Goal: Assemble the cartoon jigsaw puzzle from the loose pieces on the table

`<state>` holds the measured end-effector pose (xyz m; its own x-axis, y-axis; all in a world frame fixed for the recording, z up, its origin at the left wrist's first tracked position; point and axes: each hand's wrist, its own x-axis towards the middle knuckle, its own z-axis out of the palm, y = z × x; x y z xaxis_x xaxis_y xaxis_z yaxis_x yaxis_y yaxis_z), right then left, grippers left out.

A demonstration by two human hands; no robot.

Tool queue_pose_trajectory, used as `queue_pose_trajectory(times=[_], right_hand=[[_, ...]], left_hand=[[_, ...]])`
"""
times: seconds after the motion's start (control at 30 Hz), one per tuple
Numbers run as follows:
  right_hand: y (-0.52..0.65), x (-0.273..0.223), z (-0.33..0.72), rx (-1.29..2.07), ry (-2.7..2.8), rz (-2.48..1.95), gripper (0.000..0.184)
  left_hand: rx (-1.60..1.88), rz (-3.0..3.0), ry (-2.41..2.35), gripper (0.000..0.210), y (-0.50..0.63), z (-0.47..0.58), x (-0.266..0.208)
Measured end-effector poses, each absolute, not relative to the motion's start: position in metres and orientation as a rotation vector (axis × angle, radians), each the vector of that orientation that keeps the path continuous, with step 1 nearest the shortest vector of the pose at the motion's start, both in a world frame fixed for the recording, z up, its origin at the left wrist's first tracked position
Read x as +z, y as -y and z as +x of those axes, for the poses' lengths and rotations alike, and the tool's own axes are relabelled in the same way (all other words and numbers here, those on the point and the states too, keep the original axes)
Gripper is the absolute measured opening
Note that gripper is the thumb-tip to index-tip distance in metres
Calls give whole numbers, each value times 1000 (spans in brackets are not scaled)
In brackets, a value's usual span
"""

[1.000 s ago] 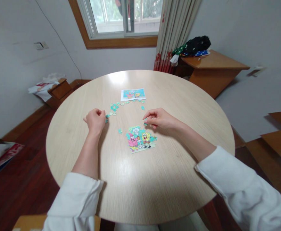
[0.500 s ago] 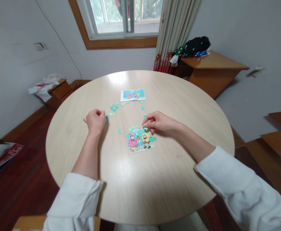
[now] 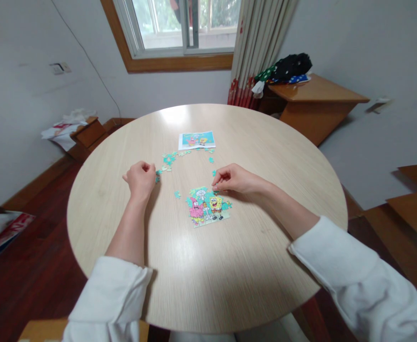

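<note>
A partly assembled jigsaw puzzle [image 3: 208, 209] with pink, yellow and pale cartoon figures lies on the round table. At its upper right edge, my right hand [image 3: 231, 178] has thumb and fingers pinched on a small teal puzzle piece [image 3: 216, 192], mostly hidden under the fingertips. My left hand [image 3: 141, 179] rests on the tabletop in a loose fist, with nothing visible in it. Teal loose pieces [image 3: 158, 175] lie against its right side. One single piece [image 3: 177, 194] sits just left of the puzzle.
Several loose pieces [image 3: 169, 159] form an arc below a printed reference picture [image 3: 197, 139] at the far side of the round table [image 3: 265, 266]. A brown desk [image 3: 322, 90] with dark cloth stands at the back right. A window [image 3: 187, 23] is ahead.
My right fingertips have settled slightly lower onto the puzzle's upper right edge, and less of the piece shows. My left hand stays in place.
</note>
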<state>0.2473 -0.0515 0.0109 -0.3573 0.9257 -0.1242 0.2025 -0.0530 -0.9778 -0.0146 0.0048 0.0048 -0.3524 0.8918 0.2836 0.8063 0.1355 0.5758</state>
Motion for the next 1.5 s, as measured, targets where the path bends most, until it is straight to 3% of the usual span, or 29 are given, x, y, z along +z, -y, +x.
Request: queue_pose_trajectory(times=[1.5], right_hand=[[51, 12, 254, 1601, 1563, -1239, 6]], left_hand=[[990, 1714, -2277, 23, -8, -17, 3]])
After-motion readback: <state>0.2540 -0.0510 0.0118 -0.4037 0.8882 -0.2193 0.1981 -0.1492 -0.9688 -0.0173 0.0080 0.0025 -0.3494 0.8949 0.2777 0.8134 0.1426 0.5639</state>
